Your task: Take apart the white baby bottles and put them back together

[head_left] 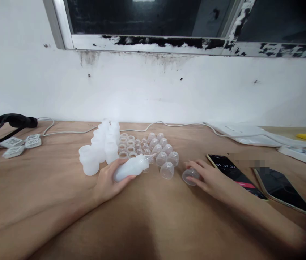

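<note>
My left hand (110,182) is closed around a white baby bottle (130,169), which lies tilted with its collar and clear nipple pointing right. In my right hand (205,177) is a clear dome cap (190,177), gripped by the fingers and thumb close to the table. Several more clear dome caps (167,170) stand in rows between the hands. Behind the held bottle are clear nipples (138,147) and white collar rings (122,147), also in rows. To the left stand several white bottle bodies (89,160), packed together.
Two phones, one showing a timer (236,175) and one with a dark screen (283,189), lie beside my right forearm. A white cable (147,127) runs along the wall. Black glasses-like gear (14,121) and white square pieces (20,144) sit at left; a plastic bag (239,134) lies back right.
</note>
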A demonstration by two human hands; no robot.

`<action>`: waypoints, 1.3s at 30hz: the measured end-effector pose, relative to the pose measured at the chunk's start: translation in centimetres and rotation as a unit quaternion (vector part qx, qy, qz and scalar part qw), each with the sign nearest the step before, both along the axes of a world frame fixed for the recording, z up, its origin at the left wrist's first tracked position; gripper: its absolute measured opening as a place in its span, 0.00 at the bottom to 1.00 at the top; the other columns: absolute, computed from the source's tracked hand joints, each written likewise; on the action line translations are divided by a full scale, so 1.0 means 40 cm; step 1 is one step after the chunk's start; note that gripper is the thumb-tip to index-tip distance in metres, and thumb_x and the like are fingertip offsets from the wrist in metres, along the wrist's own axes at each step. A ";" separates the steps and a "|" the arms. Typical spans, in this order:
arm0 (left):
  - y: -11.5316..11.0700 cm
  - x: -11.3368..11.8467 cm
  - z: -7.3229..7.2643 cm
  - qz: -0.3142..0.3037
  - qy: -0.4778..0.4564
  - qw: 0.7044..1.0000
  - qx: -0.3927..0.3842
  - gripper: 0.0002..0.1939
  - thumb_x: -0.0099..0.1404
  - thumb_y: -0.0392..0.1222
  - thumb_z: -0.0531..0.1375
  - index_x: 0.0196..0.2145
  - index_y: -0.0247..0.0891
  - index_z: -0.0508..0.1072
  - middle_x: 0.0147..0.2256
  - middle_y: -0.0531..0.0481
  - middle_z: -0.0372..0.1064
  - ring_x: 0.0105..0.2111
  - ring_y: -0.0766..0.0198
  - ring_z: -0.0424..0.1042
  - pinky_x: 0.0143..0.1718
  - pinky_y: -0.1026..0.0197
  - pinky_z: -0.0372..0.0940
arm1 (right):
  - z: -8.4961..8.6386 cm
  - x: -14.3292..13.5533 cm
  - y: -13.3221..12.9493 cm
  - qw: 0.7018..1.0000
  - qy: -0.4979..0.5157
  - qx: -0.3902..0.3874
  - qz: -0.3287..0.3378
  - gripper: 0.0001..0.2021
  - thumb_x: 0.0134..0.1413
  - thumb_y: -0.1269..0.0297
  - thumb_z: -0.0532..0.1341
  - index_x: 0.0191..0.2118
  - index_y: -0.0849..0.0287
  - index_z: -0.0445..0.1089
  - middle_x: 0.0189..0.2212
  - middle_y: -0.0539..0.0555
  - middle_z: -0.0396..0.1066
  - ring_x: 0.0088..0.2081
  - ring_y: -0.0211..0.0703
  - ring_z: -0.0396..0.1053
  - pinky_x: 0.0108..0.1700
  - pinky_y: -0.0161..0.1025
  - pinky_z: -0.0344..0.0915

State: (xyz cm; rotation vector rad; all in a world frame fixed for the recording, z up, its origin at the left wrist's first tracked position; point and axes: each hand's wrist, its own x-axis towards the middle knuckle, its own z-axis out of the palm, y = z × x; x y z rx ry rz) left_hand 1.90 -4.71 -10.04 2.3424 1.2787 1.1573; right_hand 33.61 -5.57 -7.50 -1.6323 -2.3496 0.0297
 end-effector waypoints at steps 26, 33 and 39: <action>0.017 0.002 -0.004 0.003 -0.012 1.000 -0.025 0.19 0.56 0.48 0.55 0.44 0.39 0.64 0.42 0.51 0.65 0.41 0.63 0.64 0.42 0.62 0.59 | -0.045 -0.245 0.038 0.860 0.500 -0.003 0.099 0.17 0.51 0.60 0.54 0.47 0.55 0.53 0.45 0.57 0.56 0.34 0.38 0.63 0.34 0.37 0.64; 0.013 0.000 -0.003 -0.018 0.008 1.000 -0.006 0.18 0.56 0.48 0.56 0.43 0.40 0.64 0.40 0.52 0.65 0.40 0.64 0.64 0.41 0.63 0.59 | -0.053 -0.246 0.038 0.873 0.469 0.003 0.134 0.15 0.51 0.62 0.54 0.46 0.56 0.57 0.45 0.57 0.54 0.39 0.39 0.61 0.35 0.36 0.65; 0.014 -0.001 0.001 -0.038 0.004 0.999 -0.018 0.18 0.56 0.48 0.56 0.44 0.41 0.64 0.40 0.53 0.65 0.39 0.65 0.64 0.40 0.64 0.59 | -0.050 -0.241 0.038 0.864 0.481 -0.066 0.136 0.19 0.49 0.63 0.56 0.48 0.54 0.57 0.46 0.55 0.60 0.41 0.41 0.63 0.42 0.39 0.63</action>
